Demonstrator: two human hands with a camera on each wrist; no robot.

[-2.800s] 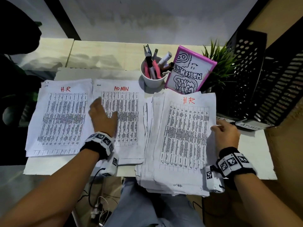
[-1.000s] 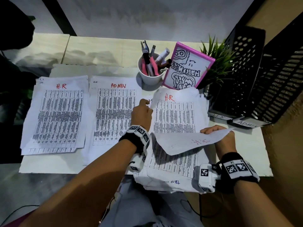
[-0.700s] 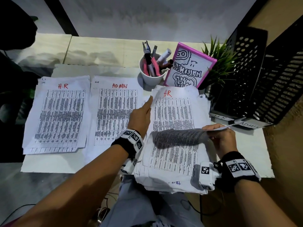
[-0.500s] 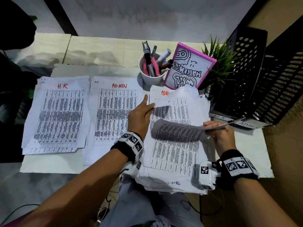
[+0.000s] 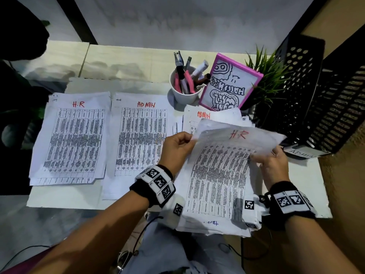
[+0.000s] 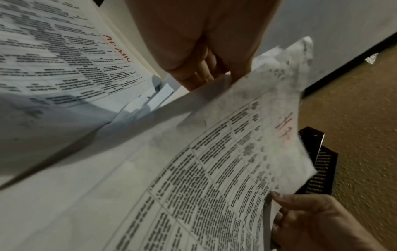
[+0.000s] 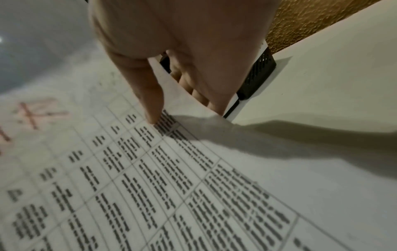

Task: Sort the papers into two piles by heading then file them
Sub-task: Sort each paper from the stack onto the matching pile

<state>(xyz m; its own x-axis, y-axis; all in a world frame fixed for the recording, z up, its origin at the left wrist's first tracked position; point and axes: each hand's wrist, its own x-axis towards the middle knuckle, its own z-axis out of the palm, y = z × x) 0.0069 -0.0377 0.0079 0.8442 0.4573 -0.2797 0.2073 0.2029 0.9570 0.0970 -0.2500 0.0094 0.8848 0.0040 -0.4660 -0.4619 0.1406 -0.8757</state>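
A sheet headed H.R point(image 5: 223, 167) point(image 6: 214, 169) point(image 7: 150, 178) is lifted off the unsorted stack point(image 5: 209, 224), held by both hands. My left hand point(image 5: 177, 147) point(image 6: 204, 71) pinches its upper left edge. My right hand point(image 5: 272, 163) point(image 7: 171, 88) pinches its right edge, thumb on top. Under it, the stack's top sheet reads ADMIN point(image 5: 203, 115). On the table's left lie an H.R pile point(image 5: 73, 135) and an ADMIN pile point(image 5: 142, 139).
Black perforated file trays point(image 5: 316, 107) stand at the right, one with an ADMIN label point(image 5: 302, 153). A white cup of pens point(image 5: 185, 86), a pink-framed drawing point(image 5: 229, 86) and a green plant point(image 5: 264, 76) stand behind the stack. The table's front edge point(image 5: 65, 204) is near my lap.
The left hand left the ADMIN pile and took the H.R sheet's left edge. Both hands have raised that sheet from the stack, which uncovered an ADMIN sheet below.
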